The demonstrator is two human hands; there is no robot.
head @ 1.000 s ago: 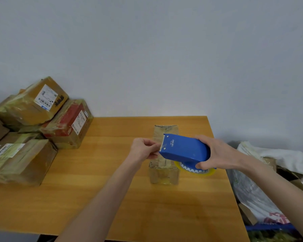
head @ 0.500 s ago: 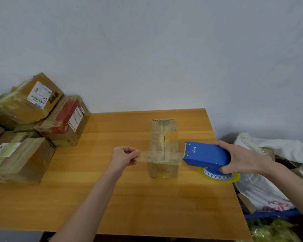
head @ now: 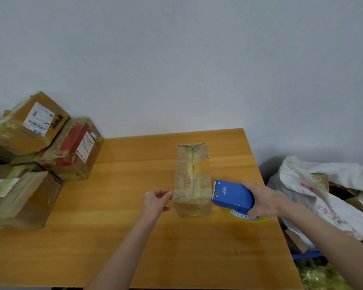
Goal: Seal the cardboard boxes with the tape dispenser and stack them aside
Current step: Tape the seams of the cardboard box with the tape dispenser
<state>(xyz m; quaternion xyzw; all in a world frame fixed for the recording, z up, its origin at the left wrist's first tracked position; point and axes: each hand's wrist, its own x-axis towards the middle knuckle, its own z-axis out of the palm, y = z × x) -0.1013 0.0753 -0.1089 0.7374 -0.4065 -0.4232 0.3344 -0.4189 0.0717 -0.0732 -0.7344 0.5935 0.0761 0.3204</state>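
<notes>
One box on the table, four stacked boxes, one dispenser.

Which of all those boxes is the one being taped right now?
The narrow box standing alone mid-table, between the left hand and the blue dispenser in the right hand. The others sit piled at the table's left end.

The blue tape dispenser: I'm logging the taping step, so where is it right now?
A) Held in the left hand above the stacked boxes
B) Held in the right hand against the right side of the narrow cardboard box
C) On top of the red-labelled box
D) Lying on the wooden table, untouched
B: the right hand grips the blue tape dispenser, its front edge at the right side of the narrow cardboard box.
</notes>
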